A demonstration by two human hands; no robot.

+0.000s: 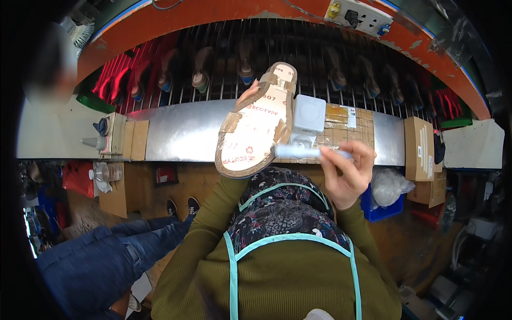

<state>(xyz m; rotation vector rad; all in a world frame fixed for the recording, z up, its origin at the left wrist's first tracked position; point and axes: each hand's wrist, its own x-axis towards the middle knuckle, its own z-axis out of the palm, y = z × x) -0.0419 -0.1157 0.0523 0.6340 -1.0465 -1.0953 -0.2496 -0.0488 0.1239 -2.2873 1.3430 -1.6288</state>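
My left hand [248,93] is wrapped behind a shoe upper [256,122], holding it with the underside up; only some fingers show past its left edge, the rest being hidden. A pale insole board with red print covers the middle, and brown upper material is folded over the rim. Between the thumb and fingers of my right hand [349,173] is a brush [298,151] with a pale blue handle. Its dark tip meets the shoe's right edge near the toe. Beside the shoe stands a whitish plastic container [309,112] on taped brown cardboard [341,130].
Several shoes [201,69] lie on a barred rack [298,48] behind the metal ledge [181,128], with red light at both ends. Cardboard boxes [419,146] stand right. A blue bin [381,208] holds a plastic bag. Another person in blue [96,261] stands at left.
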